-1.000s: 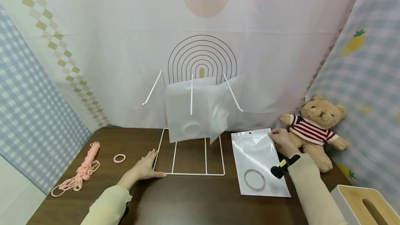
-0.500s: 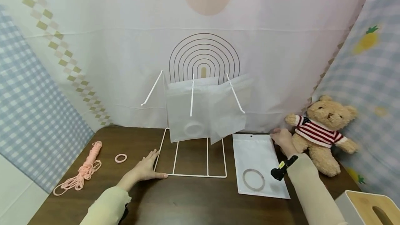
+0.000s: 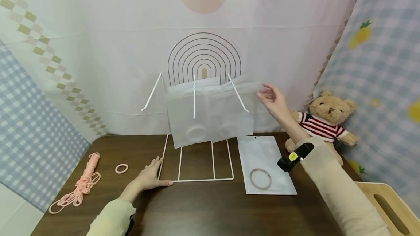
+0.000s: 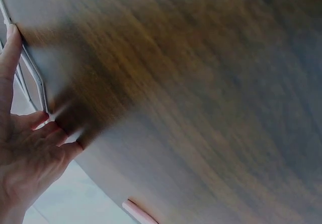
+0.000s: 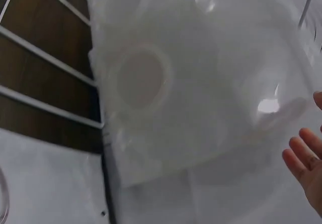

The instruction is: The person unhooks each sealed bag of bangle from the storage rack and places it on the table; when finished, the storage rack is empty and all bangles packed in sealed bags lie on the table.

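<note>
In the head view my left hand (image 3: 147, 176) rests at the front left corner of a white wire rack (image 3: 206, 180); its straight fingers touch the base wire, as the left wrist view also shows. Frosted plastic bags (image 3: 213, 108) hang from the rack's hooks, with round ring shapes showing through them. My right hand (image 3: 276, 104) is raised beside the upper right edge of these bags. In the right wrist view its fingers (image 5: 297, 163) are loosely extended, apart from the bag's surface, pinching nothing. Another flat bag (image 3: 269, 152) with a ring mark lies right of the rack.
At the left lie a pink rope bundle (image 3: 86, 177) and a small pink ring (image 3: 121, 169). A teddy bear (image 3: 328, 119) in a striped sweater sits at the back right. A wood-topped box (image 3: 370, 192) with a slot stands at the near right.
My right hand has left the flat bag's top corner and risen to the hanging bags' right edge. The right hanging bag has turned to lie flatter beside the other. My left hand keeps its place.
</note>
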`<action>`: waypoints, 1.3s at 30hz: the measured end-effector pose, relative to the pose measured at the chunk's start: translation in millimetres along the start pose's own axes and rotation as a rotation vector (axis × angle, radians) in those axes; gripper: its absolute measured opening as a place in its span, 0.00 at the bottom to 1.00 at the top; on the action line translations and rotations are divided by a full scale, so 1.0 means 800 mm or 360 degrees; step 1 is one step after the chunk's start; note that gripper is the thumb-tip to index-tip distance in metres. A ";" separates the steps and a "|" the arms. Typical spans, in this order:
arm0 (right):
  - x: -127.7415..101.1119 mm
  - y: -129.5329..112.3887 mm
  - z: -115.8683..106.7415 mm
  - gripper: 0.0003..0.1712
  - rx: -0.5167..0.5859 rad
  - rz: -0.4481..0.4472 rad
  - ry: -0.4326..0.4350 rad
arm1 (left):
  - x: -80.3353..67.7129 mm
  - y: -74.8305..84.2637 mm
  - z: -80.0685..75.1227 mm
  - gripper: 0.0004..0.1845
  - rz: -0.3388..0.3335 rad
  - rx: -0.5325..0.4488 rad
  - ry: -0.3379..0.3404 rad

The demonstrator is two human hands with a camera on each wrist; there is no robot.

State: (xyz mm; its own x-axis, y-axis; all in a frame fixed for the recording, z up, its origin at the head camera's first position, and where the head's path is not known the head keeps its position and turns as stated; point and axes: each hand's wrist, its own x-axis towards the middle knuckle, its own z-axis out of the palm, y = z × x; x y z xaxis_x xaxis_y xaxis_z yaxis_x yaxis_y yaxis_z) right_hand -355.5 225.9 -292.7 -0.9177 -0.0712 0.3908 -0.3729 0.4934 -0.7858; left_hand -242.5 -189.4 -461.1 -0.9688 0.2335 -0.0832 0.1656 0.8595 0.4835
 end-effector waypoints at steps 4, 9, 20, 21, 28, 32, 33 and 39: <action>0.002 -0.028 0.002 0.31 -0.0017 -0.0023 0.0042 | 0.001 0.003 0.002 0.56 -0.0006 -0.0021 -0.0007; -0.004 -0.039 0.002 0.22 -0.0031 -0.0059 0.0057 | -0.003 0.000 0.000 0.56 -0.0014 -0.0008 -0.0012; -0.024 -0.070 -0.022 0.18 0.0075 0.0028 -0.0037 | 0.001 -0.001 -0.001 0.56 -0.0027 -0.0008 0.0011; -0.027 -0.074 -0.025 0.19 0.0062 0.0046 -0.0037 | 0.001 -0.001 -0.001 0.56 -0.0028 -0.0005 0.0009; -0.052 -0.086 -0.042 0.23 0.0123 0.0130 -0.0096 | 0.003 0.000 -0.008 0.56 -0.0025 0.0001 -0.0014; -0.069 -0.084 -0.052 0.12 0.0306 0.0225 -0.0141 | 0.003 -0.001 -0.006 0.56 -0.0029 -0.0016 -0.0015; -0.073 -0.083 -0.055 0.08 0.0387 0.0253 -0.0154 | 0.003 -0.001 -0.005 0.56 -0.0028 -0.0017 -0.0016; -0.097 -0.084 -0.072 0.07 0.0956 0.0324 -0.0220 | 0.003 -0.001 -0.005 0.56 -0.0034 -0.0023 -0.0012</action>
State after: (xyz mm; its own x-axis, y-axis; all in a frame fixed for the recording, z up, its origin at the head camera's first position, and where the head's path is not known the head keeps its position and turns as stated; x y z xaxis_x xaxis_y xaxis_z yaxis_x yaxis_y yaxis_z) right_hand -250.9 248.3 -242.5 -0.9724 -0.1581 0.1718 -0.1643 -0.0591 -0.9846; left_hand -245.5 -191.6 -458.4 -0.9707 0.2185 -0.1004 0.1420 0.8579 0.4938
